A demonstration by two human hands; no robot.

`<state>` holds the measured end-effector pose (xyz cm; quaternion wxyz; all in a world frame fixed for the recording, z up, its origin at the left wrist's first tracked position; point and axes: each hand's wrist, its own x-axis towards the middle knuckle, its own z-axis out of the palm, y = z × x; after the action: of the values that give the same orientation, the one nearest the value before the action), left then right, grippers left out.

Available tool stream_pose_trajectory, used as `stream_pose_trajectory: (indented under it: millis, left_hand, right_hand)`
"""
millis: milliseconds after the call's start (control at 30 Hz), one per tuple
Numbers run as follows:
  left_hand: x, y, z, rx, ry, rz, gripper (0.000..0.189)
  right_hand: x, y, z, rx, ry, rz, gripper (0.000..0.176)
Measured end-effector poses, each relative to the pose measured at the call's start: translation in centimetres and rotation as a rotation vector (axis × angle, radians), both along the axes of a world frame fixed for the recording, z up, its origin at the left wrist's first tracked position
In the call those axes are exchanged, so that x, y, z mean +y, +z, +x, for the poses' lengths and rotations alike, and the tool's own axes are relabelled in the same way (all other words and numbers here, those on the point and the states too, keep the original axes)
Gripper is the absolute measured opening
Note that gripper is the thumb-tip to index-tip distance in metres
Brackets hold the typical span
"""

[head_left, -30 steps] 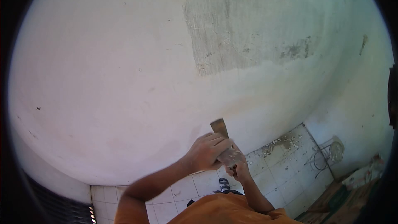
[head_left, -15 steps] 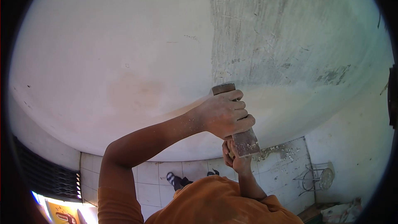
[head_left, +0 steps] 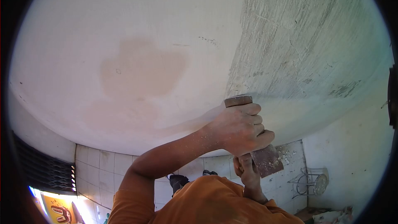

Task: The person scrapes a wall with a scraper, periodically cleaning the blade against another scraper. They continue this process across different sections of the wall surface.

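Observation:
My left hand (head_left: 238, 130) wraps round a long, flat, brown scraper (head_left: 268, 161) dusted with white. The scraper's upper end lies at the wall (head_left: 199, 8), at the bottom of a rough, grey, streaked area (head_left: 290, 41). Its lower end slants down to the right, past my fingers. My right hand (head_left: 250, 174) is below, closed by the scraper's lower part; its fingers are partly hidden, and it seems to grip the tool there. White dust covers my left hand and specks the forearm.
A round-seated metal stool (head_left: 319, 183) stands on the tiled floor at right, beside a side wall (head_left: 344, 153). Pale chips (head_left: 288, 153) litter the floor near the wall's foot. A dark slatted grille (head_left: 41, 166) is at left. A pinkish patch (head_left: 141, 68) marks the smooth wall.
Both hands and the scraper sit lower and farther right in view, with the scraper slanted more. The view has shifted too, and the pinkish patch shows more clearly.

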<state>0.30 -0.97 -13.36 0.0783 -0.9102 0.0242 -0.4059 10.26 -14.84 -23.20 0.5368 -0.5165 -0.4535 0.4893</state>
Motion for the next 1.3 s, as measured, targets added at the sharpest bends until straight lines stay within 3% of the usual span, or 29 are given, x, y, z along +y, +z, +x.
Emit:
stream_pose_trajectory:
  millis: [100,300,433,567,633,733,867,967,1067,1167,1300]
  left_hand:
    - [-0.2,1.5,-0.1,-0.073,-0.005,-0.02,0.015]
    - [-0.1,1.7,-0.6,-0.088,0.038,-0.058,0.017]
    - [-0.1,3.6,-0.3,-0.117,0.025,-0.051,0.017]
    - [0.1,0.3,0.0,-0.196,0.045,-0.107,0.02]
    - [-0.2,0.5,-0.2,-0.22,0.027,-0.117,0.021]
    - [0.1,3.3,-0.6,-0.156,0.008,-0.075,0.021]
    - [-0.6,1.9,-1.0,-0.072,-0.008,-0.188,0.017]
    - [-0.8,1.4,-0.8,-0.101,-0.059,-0.204,0.016]
    - [-0.9,1.6,-1.3,-0.053,-0.06,-0.234,0.014]
    - [-0.9,0.5,-1.2,-0.012,0.022,-0.192,0.015]
    - [-0.3,1.8,-0.1,-0.047,0.006,-0.158,0.014]
  right_hand:
    - [-0.2,-0.4,1.2,0.119,-0.041,-0.198,0.046]
    - [-0.2,-1.1,1.0,0.066,-0.008,-0.113,0.042]
    - [0.1,3.8,-0.3,0.192,-0.083,-0.01,0.041]
    - [-0.7,-0.5,1.2,0.081,-0.002,-0.136,0.038]
    - [-0.5,1.5,1.0,-0.025,0.019,-0.176,0.037]
    - [-0.9,0.3,1.2,0.118,-0.003,-0.026,0.037]
    - [-1.8,1.0,-0.1,0.318,-0.036,-0.011,0.04]
    - [-3.3,3.0,1.2,0.21,0.135,-0.08,0.036]
    - [-2.4,3.0,-0.2,0.231,0.125,0.001,0.031]
    - [-0.5,-2.4,-0.3,0.4,0.079,0.257,0.028]
    - [0.7,0.2,-0.9,0.304,-0.057,0.497,0.027]
